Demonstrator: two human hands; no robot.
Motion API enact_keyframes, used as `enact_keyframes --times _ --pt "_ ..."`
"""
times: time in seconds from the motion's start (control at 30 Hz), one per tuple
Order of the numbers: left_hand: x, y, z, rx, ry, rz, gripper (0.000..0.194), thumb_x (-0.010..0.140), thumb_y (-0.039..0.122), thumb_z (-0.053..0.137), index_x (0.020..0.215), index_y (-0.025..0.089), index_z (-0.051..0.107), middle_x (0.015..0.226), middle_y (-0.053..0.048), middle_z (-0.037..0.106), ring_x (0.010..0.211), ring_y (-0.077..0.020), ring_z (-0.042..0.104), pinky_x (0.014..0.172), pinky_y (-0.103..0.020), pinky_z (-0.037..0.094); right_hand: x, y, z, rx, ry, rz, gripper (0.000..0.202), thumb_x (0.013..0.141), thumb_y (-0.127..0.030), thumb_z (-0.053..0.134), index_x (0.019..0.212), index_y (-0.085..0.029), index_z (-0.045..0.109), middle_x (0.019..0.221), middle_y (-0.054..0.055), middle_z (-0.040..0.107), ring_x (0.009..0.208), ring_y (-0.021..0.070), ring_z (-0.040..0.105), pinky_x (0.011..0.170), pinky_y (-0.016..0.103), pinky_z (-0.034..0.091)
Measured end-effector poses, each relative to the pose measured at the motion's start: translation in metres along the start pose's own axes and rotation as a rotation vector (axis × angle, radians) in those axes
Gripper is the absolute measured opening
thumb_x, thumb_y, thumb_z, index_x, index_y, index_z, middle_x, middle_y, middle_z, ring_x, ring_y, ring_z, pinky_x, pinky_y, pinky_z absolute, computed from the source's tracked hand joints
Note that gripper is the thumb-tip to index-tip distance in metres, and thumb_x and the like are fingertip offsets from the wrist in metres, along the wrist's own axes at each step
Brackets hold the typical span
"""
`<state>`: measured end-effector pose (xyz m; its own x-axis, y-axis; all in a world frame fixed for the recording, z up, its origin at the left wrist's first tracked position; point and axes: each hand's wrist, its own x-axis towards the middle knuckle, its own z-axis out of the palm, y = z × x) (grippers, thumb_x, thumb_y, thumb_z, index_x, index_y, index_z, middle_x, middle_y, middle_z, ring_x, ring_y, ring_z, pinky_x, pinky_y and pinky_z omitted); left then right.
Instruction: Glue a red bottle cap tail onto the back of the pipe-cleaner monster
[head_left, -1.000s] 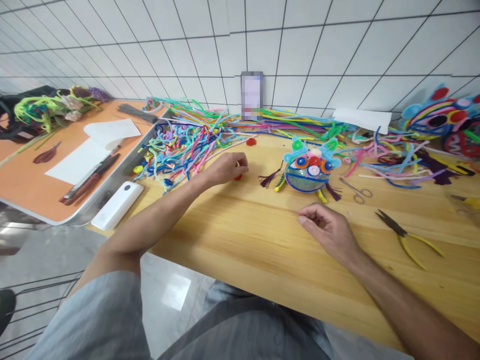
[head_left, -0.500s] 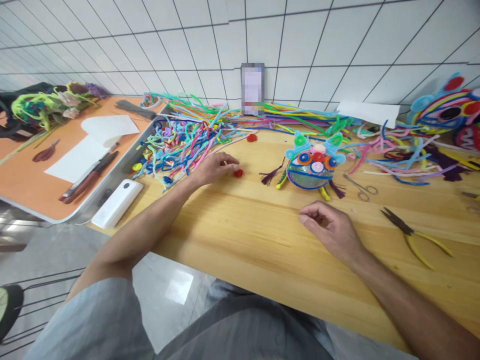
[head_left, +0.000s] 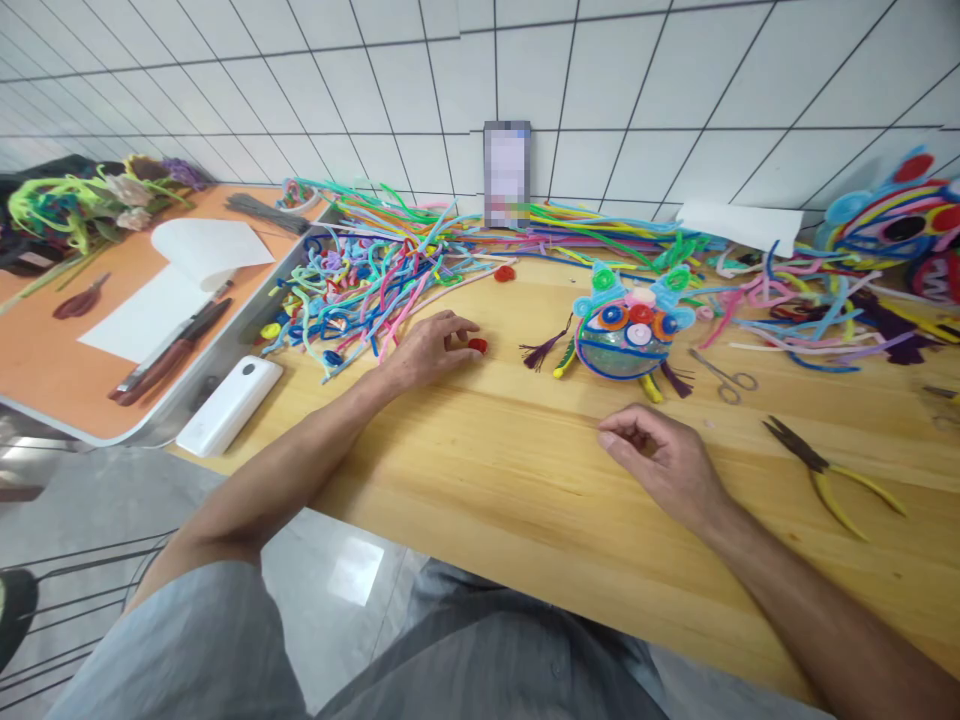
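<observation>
My left hand (head_left: 429,350) rests on the wooden table with thumb and fingers apart. Its fingertips are right at a small red coiled disc (head_left: 478,345); whether they touch it I cannot tell. Farther back lies a second red coil (head_left: 504,272). My right hand (head_left: 664,458) lies loosely curled on the table, thumb close to the index finger, with nothing visible in it. Beyond it stands a round animal-face figure (head_left: 624,335) of coiled pipe cleaners, with blue ears, orange-ringed eyes and purple tassels (head_left: 546,350).
Tangled pipe cleaners (head_left: 360,290) heap behind my left hand. Small scissors (head_left: 726,378) and yellow-handled pliers (head_left: 814,462) lie right. A phone (head_left: 507,175) leans on the tiled wall. Left are a white power bank (head_left: 229,405) and an orange-topped table (head_left: 45,350) with paper and tools.
My left hand has settled slightly lower, its thumb now spread away from the index finger beside the red coil. My right hand has stayed in place. The view has shifted slightly.
</observation>
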<state>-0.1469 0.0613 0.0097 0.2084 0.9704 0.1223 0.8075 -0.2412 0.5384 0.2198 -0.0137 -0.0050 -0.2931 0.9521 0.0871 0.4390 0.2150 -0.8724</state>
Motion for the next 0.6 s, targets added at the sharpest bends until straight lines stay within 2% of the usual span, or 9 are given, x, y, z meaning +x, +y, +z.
enact_keyframes --times 0.2,0.4,0.5,0.6 --pt "-0.001 -0.002 0.005 0.024 -0.019 0.019 0.026 0.09 0.036 0.076 0.113 0.023 0.082 0.1 -0.005 0.073 0.077 -0.0163 0.064 0.082 -0.031 0.055 0.0 -0.002 0.001 0.005 -0.01 -0.007 0.02 0.091 -0.044 0.073 0.086 -0.025 0.074 0.075 0.003 0.072 0.066 0.0179 0.064 0.062 0.031 0.052" --pt "-0.003 0.003 0.004 0.014 -0.03 0.056 0.023 0.091 0.038 0.073 0.102 0.021 0.083 0.088 -0.004 0.072 0.07 -0.0149 0.06 0.074 -0.029 0.051 0.002 -0.005 0.003 0.01 -0.022 -0.028 0.014 0.089 -0.036 0.069 0.083 -0.024 0.074 0.073 0.002 0.071 0.064 0.0158 0.061 0.062 0.03 0.05" --pt "-0.011 0.02 0.002 -0.014 -0.032 0.132 0.023 0.093 0.037 0.072 0.102 0.02 0.083 0.089 -0.004 0.073 0.067 -0.0135 0.058 0.069 -0.028 0.049 0.001 -0.005 0.003 0.026 -0.005 -0.024 0.014 0.09 -0.035 0.069 0.083 -0.024 0.073 0.074 0.002 0.071 0.065 0.0159 0.061 0.061 0.03 0.049" --pt "-0.023 0.052 0.006 -0.075 -0.049 0.23 0.021 0.096 0.036 0.071 0.107 0.022 0.083 0.094 -0.005 0.076 0.065 -0.0126 0.058 0.065 -0.027 0.048 -0.001 -0.004 0.005 0.074 0.03 0.018 0.017 0.09 -0.04 0.072 0.09 -0.023 0.073 0.079 0.003 0.074 0.07 0.0175 0.065 0.065 0.031 0.052"
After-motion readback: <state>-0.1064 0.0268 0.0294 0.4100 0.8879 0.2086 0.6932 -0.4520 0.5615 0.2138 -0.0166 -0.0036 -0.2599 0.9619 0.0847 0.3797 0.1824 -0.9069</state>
